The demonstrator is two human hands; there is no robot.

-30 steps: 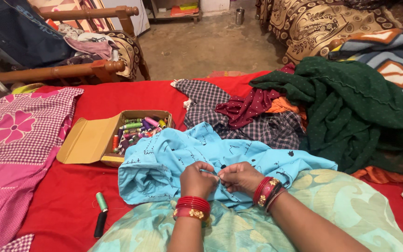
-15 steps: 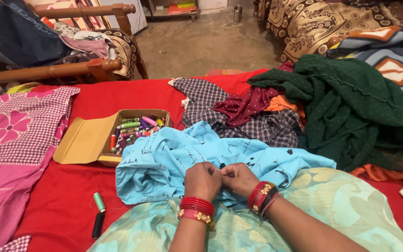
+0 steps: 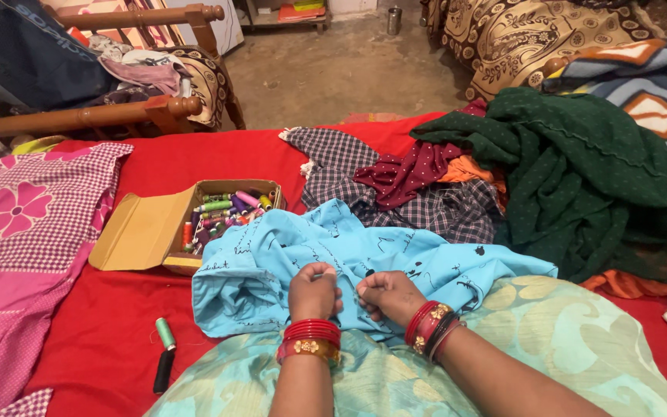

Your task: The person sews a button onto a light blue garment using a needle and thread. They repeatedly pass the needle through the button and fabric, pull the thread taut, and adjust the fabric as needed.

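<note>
fists rest side by side on the light blue cloth in the lap: left hand and right hand curl their fingers tight, pinching its folds. an open cardboard box of coloured thread spools lies to the left on the red bedsheet; a green spool lies nearer. heaped clothes sit right, a wooden chair on bare floor beyond.

Dim warm light, soft shadows, sharp

left wrist: red and gold bangles | right wrist: red, gold, dark bangles
</note>
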